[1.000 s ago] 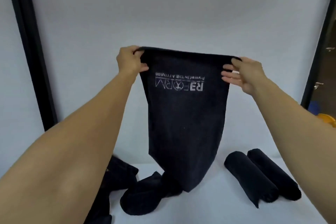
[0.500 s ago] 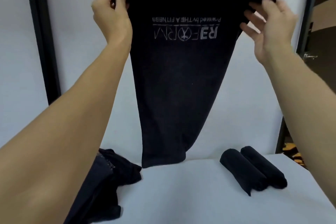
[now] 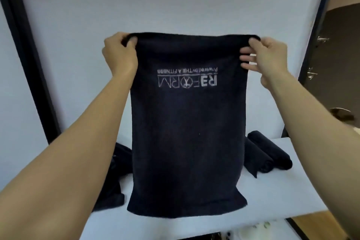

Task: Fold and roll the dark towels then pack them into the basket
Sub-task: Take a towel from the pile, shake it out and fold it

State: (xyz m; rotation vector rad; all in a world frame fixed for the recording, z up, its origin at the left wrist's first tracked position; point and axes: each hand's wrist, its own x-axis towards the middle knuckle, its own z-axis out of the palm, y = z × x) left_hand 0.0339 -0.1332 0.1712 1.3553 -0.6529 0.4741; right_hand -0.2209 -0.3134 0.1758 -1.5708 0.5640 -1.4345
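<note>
Left fingers: the left hand (image 3: 119,52) curls round the top left corner of the towel (image 3: 187,122).
Right fingers: the right hand (image 3: 266,58) pinches the top right corner; spare fingers (image 3: 246,58) loose.
Towel: hangs flat between them, hem near the front edge of the table (image 3: 282,197).
Table: two rolled towels (image 3: 272,156) by the right edge, loose pile (image 3: 115,181) at left.
Risk: the lighter right pinch slipping, so the fold skews.
Basket: not in view.

Forearms (image 3: 64,161) bare to frame edge; left hand (image 3: 118,54), right hand (image 3: 270,58) bare.
</note>
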